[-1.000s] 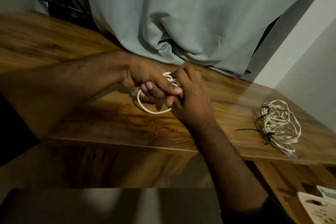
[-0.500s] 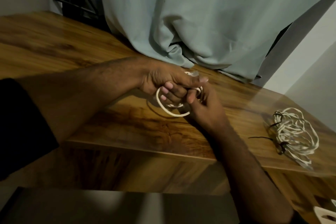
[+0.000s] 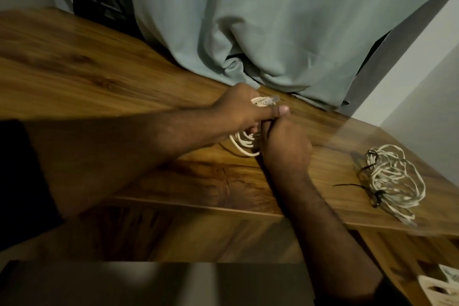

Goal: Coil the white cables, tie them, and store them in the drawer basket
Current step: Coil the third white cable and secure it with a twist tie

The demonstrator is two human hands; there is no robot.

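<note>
At the centre of the wooden desk point(image 3: 104, 82), the left hand point(image 3: 239, 109) and right hand point(image 3: 285, 146) both grip a small white cable coil point(image 3: 244, 143). Well to the right lies a second coil point(image 3: 395, 179), bound with black ties point(image 3: 376, 197). No legible writing.

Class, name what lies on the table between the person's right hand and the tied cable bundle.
Head view: only bare table separates the right hand from the tied cable bundle.

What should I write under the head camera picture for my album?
Both hands, left hand and right hand, hold a small white cable coil over the wooden table; a tied bundle lies nearby.
</note>
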